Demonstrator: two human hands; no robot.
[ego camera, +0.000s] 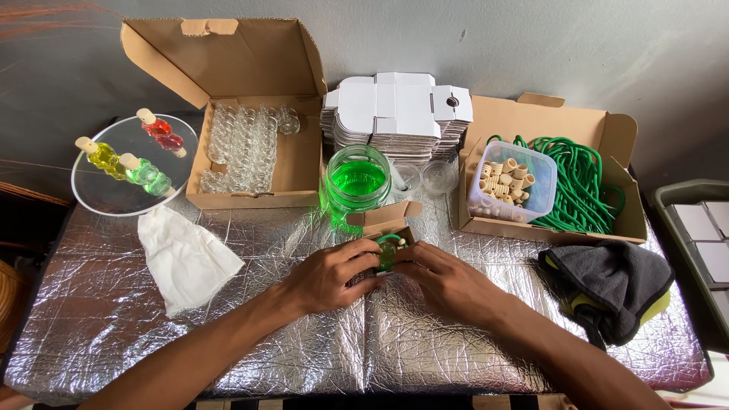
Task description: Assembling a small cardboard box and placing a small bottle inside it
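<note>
Hands are seen from above, meeting at the middle of a table covered in crinkled silver foil [425,334]. The left hand [328,275] and the right hand [446,279] are curled around a small open brown cardboard box [383,220], which stands on the foil just in front of a glass jar of bright green liquid [357,179]. A small green-filled glass bottle with a pale stopper [389,250] is pinched between the fingertips of both hands, inside the mouth of the small box. The fingers of each hand are bent and nearly closed on the bottle and the box sides.

To the left, a round clear plate [114,199] is seen bearing three stoppered bottles, filled red, yellow and green. A white cloth [186,258] lies just below the plate. Behind it, a large open cardboard box [296,163] is filled with empty clear glass bottles. A stack of flat white box blanks [395,106] stands behind the jar. On the right, another open cardboard box [619,140] holds coiled green cord [581,182] and a clear plastic tub of pale stoppers [510,182]. A dark grey cloth with a yellow edge [607,285] lies near the right forearm.
</note>
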